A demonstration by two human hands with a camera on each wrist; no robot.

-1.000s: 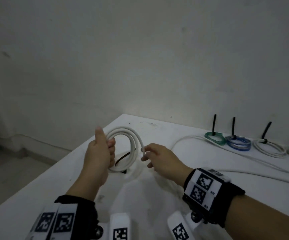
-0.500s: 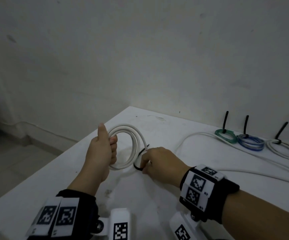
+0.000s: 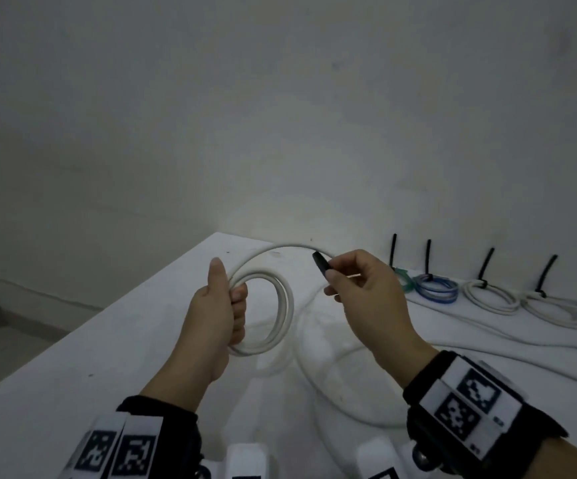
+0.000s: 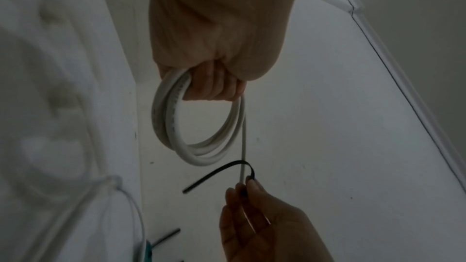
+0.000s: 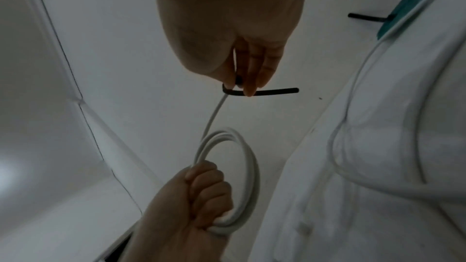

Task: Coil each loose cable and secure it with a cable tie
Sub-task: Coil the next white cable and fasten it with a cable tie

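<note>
The left hand (image 3: pixel 216 316) is closed in a fist round one side of a coil of white cable (image 3: pixel 280 305), thumb up, holding the loops upright above the white table (image 3: pixel 72 392). From the top of the coil a last stretch of cable arcs over to the right hand (image 3: pixel 366 295), whose thumb and fingertips (image 5: pixel 252 87) pinch the cable's end together with a black cable tie (image 5: pixel 264 92); in the right wrist view the tie lies crosswise under the fingertips, bent round the cable at one end and sticking out free at the other. By my reading the coiling is almost done and the tying step is just opening: the tie is in hand but not yet passed round the bundle. The next move seems to call for laying that last stretch onto the loops, then wrapping the tie round all the strands beside the left fist and feeding its tip through its head, while the left grip keeps the springy loops from fanning apart. Along the wall stand four finished coils, a green coil (image 3: pixel 401 281), a blue coil (image 3: pixel 435 292) and two white tied coils (image 3: pixel 490 299), each with its black tail upright, and another loose cable (image 3: pixel 487 340) trails across the table near them
</note>
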